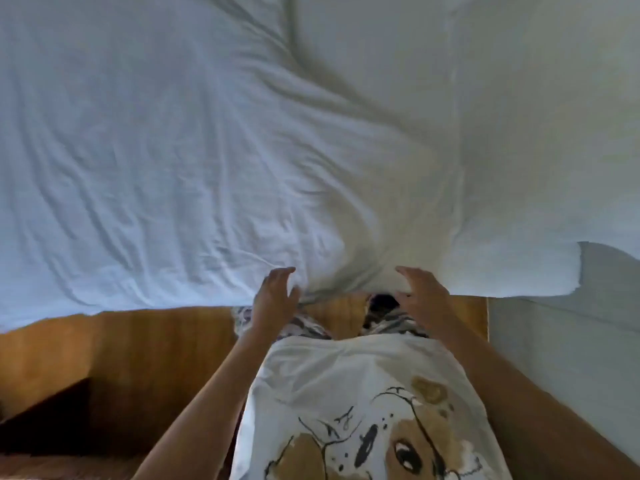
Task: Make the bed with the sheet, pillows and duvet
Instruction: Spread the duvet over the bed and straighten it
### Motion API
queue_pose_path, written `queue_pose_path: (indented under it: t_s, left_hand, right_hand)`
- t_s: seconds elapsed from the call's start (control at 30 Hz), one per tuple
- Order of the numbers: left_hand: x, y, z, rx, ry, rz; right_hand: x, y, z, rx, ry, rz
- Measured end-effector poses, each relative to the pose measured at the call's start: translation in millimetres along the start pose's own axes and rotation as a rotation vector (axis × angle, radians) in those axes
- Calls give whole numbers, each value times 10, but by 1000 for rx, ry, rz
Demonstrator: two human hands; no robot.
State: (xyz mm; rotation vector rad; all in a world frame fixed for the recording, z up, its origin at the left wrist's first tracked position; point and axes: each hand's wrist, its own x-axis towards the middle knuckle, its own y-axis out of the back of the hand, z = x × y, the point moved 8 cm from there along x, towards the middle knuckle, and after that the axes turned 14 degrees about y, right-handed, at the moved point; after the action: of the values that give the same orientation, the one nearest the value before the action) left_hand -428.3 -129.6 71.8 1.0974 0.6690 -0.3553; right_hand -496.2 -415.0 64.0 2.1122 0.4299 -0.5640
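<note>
Rumpled white cotton duvet (194, 150) spreads over the bed, its near edge bunched between both hands. Left hand (273, 299) and right hand (424, 294) hover loose-fingered at that edge, gripping nothing.

You are looking down at a white duvet (166, 140) that is lying spread across the bed, wrinkled all over and bunching into a deep fold near its edge closest to you. That edge is hanging just over the side of the bed. To the right, a smoother white sheet (540, 109) is lying flat, its ragged edge showing at the far right.
</note>
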Motion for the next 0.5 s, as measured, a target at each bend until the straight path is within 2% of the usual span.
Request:
queue_pose_path:
  t_s: [0.13,0.27,0.33,0.43,0.5]
  left_hand:
    - [-254,-610,242,-44,83,-54]
    - [-192,-962,284,-59,220,-91]
    - [-79,-1120,334,-73,239,-97]
    - [255,-1356,360,-36,207,-25]
    - [542,-1615,258,86,200,5]
  right_hand:
    - [348,354,301,-135,186,-108]
    - [686,399,323,-350,412,-241]
    - [889,386,303,-439,536,-249]
    - [1264,163,296,-579,718,-224]
    - [1547,-196,356,-697,814,-275]
